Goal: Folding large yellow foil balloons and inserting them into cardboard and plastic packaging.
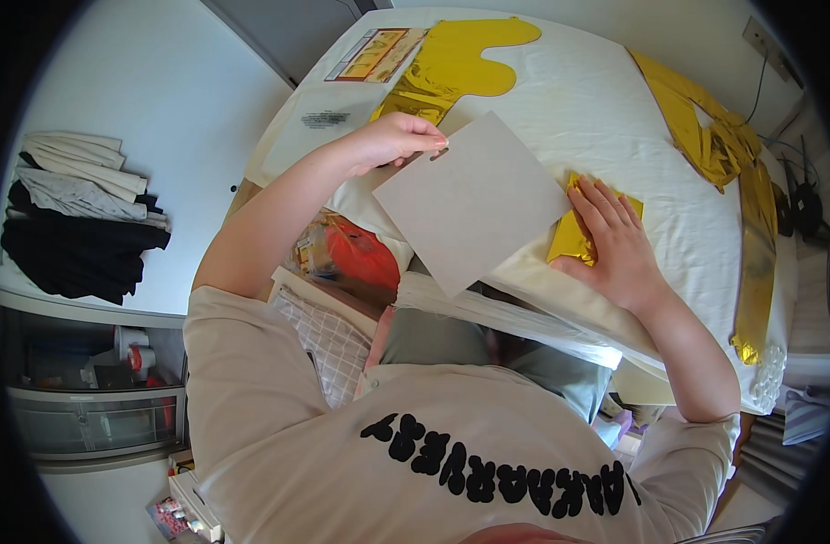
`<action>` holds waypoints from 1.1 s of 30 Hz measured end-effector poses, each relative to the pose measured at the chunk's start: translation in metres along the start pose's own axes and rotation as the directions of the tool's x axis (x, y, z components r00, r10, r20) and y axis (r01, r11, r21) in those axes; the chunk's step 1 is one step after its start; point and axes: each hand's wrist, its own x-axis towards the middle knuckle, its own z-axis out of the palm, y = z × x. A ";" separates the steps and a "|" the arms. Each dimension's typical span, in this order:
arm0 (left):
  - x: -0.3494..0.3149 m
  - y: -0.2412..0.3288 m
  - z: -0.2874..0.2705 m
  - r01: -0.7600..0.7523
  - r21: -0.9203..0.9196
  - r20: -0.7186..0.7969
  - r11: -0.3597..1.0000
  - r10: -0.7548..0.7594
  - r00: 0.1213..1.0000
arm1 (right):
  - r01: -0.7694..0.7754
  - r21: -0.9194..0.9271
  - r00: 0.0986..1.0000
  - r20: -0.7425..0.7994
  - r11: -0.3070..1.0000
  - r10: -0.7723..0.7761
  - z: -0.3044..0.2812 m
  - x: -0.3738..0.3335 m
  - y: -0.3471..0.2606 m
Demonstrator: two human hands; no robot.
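Note:
My left hand (392, 142) pinches the edge of a pale grey square card (474, 204) between thumb and fingers, close to a small slot in it. The card is tilted over the table's near edge, one corner pointing toward me. My right hand (619, 236) lies flat, fingers stretched out, on a small folded piece of shiny gold foil (570, 238). Part of that foil is covered by the palm and fingers. The card's right corner comes close to the right hand's fingers.
On the white-covered table (578, 100) lie a flat gold foil shape (469, 59), a clear plastic bag (311, 122) with a printed card (379, 54), and a long crumpled gold foil strip (755, 208) at right. Folded clothes (84, 218) sit on a white surface at left.

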 end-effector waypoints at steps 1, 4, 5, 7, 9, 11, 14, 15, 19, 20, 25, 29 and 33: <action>0.001 -0.004 -0.003 0.001 0.000 -0.003 1.000 -0.001 1.000 | 0.001 0.005 1.000 -0.002 1.000 -0.001 0.000 0.000 -0.001; 0.003 -0.008 -0.007 0.105 -0.132 0.004 0.986 -0.105 0.994 | -0.014 0.054 1.000 -0.013 0.998 0.015 -0.002 0.000 -0.001; 0.002 -0.009 -0.006 0.102 -0.205 0.028 0.973 -0.098 0.995 | -0.016 0.053 1.000 -0.013 0.998 0.017 -0.003 0.000 -0.002; 0.001 -0.012 -0.007 0.100 -0.278 0.047 0.955 -0.091 0.995 | -0.010 0.071 1.000 0.001 0.997 0.010 -0.006 0.001 -0.004; 0.003 -0.017 -0.008 0.116 -0.316 0.061 0.941 -0.102 0.993 | -0.001 0.027 1.000 0.020 1.000 0.001 -0.004 0.001 -0.003; 0.002 -0.018 -0.006 0.110 -0.316 0.053 0.942 -0.098 0.994 | 0.008 -0.018 0.999 0.039 1.000 -0.008 -0.003 0.001 -0.003; -0.002 -0.016 -0.003 0.099 -0.300 0.043 0.949 -0.090 0.995 | 0.001 -0.017 0.999 0.037 1.000 0.000 -0.003 0.001 -0.003; -0.003 -0.016 -0.003 0.096 -0.284 0.037 0.954 -0.089 0.995 | 0.001 -0.024 0.999 0.035 1.000 0.000 -0.002 0.001 -0.003; -0.003 -0.020 0.000 0.059 -0.251 0.003 0.966 -0.060 0.998 | 0.000 -0.025 0.999 0.038 1.000 0.001 -0.002 0.001 -0.002; -0.004 -0.020 0.001 0.050 -0.251 -0.013 0.967 -0.055 0.998 | 0.000 -0.025 0.999 0.038 1.000 0.001 -0.002 0.001 -0.002; -0.007 -0.022 0.002 0.018 -0.259 -0.017 0.966 -0.023 1.000 | -0.004 -0.037 0.999 0.044 0.999 0.005 -0.003 0.001 -0.003; -0.011 -0.022 0.002 0.029 -0.284 -0.047 0.958 -0.044 0.998 | -0.005 -0.039 0.999 0.051 0.999 0.007 -0.004 0.001 -0.004; -0.020 -0.023 0.002 -0.066 -0.168 -0.188 0.984 0.034 0.982 | -0.006 -0.044 0.999 0.052 0.999 0.008 -0.002 0.000 -0.004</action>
